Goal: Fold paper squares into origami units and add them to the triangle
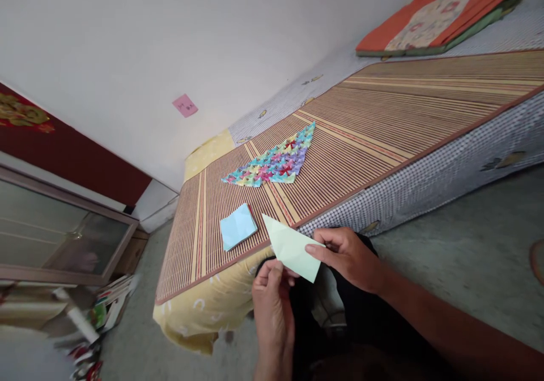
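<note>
Between my hands is a pale green sheet of paper [293, 248], folded to a point at its upper left corner. My left hand [273, 290] pinches its lower left edge, thumb on top and fingers underneath. On the right side, my right hand [342, 256] grips the paper with the thumb pressed on its face. A stack of light blue paper squares [238, 228] lies on the striped mat, left of the green sheet. Farther back sits a flat, many-coloured piece made of small folded paper units [276, 163].
A striped bamboo mat [361, 131] covers the bed. Folded orange and green bedding [425, 21] rests at the far right. A pink note [185, 105] is stuck to the wall. At left stand a glass-fronted cabinet [63, 228] and clutter on the floor.
</note>
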`<state>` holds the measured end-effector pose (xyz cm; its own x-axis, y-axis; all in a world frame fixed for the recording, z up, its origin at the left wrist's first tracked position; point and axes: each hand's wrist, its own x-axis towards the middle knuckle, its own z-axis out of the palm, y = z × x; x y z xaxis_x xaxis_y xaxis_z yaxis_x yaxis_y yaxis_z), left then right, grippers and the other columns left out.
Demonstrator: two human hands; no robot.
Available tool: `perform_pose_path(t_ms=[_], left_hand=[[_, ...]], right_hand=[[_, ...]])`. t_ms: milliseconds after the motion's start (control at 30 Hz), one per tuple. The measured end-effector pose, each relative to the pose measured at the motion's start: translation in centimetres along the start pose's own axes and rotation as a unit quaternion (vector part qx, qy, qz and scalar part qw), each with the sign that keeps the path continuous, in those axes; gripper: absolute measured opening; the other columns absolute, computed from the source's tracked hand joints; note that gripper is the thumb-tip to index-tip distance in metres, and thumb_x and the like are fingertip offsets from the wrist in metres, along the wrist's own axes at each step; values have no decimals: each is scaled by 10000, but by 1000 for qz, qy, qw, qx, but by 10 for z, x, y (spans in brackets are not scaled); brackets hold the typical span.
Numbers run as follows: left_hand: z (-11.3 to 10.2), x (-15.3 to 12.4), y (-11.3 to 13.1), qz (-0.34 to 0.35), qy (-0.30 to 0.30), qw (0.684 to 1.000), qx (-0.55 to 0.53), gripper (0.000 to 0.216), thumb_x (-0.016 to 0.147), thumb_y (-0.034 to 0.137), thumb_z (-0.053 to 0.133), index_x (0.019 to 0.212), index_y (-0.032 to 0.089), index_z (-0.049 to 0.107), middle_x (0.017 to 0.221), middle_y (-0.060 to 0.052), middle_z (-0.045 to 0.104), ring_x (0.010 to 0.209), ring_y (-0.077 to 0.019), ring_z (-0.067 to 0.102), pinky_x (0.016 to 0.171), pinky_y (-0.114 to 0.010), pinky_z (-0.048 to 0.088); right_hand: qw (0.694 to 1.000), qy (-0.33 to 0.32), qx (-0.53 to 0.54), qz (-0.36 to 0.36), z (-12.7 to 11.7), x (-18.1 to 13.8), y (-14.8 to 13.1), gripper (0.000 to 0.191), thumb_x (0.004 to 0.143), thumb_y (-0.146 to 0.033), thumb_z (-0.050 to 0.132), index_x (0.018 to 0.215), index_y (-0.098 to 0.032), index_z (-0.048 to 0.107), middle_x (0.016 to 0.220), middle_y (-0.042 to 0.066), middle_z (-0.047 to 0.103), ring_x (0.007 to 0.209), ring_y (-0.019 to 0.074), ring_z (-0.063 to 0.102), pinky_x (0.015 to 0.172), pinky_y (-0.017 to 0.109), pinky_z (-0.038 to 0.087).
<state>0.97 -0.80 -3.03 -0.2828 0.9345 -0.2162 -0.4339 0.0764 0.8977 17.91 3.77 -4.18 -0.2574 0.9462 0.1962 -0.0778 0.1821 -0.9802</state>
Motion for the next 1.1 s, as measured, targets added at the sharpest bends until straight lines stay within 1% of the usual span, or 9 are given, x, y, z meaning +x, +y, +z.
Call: perform_pose_path(t_ms=[133,200,333,433,533,700,867,967,1100], left_hand=[[7,-8,8,-93,-85,992,18,304,743,365,852,952,164,762,951,-74,732,777,-166,674,529,-200,466],[12,-11,6,-110,-112,986,54,352,670,313,904,945,139,771,918,-91,753,712,-160,681,489,-185,443],[13,-12,-4,-62,-92,989,99,279,662,310,910,778,102,766,679,-83,746,518,-104,611,447,-170,378],[8,-9,-6,-34,-97,986,134,265,749,353,858,808,109,775,701,-80,746,582,-117,625,504,-184,429],[3,-6,2,-45,-102,988,110,303,735,362,871,903,127,783,771,-54,721,667,-118,602,516,-175,438],[-4,0,15,-39,-33,997,56,283,717,345,895,764,122,726,527,39,567,491,-36,444,469,-119,343],[-4,-2,20,-100,-10,995,-8,384,606,325,964,817,128,710,583,12,674,413,-40,527,366,-103,283],[2,-5,21,-161,-11,985,-60,448,532,302,996,847,127,731,796,-63,776,629,-174,751,487,-166,519],[4,-7,17,-102,-25,992,-71,335,651,320,941,854,128,757,872,-97,798,836,-247,786,775,-305,624]], right_hand=[[1000,15,12,-6,2,1,0,390,939,-415,596,631,-202,489,595,-54,394,555,111,365,508,248,290],[1000,5,25,-1,6,0,0,389,939,-424,604,636,-200,505,584,-50,434,543,113,404,505,246,314],[999,-3,34,3,9,-2,1,396,941,-421,610,632,-200,500,571,-50,449,537,113,420,502,243,331],[1000,0,18,-15,4,-2,2,395,946,-403,607,627,-198,495,585,-54,423,552,108,396,511,240,323],[999,-15,-4,-30,-1,-2,4,375,951,-390,608,646,-196,504,602,-56,416,562,107,390,523,240,318],[992,-19,-93,-83,-2,-1,9,366,948,-358,628,650,-197,489,615,-56,409,582,110,404,550,244,315],[985,-11,-124,-121,1,-1,11,372,965,-368,621,655,-197,508,615,-51,446,581,113,447,562,240,339],[983,-6,-129,-129,1,-1,13,378,966,-370,623,647,-197,521,607,-49,462,574,116,457,557,242,344],[986,-23,-113,-123,-2,2,15,304,950,-320,648,677,-199,590,635,-36,534,604,130,510,585,243,389]])
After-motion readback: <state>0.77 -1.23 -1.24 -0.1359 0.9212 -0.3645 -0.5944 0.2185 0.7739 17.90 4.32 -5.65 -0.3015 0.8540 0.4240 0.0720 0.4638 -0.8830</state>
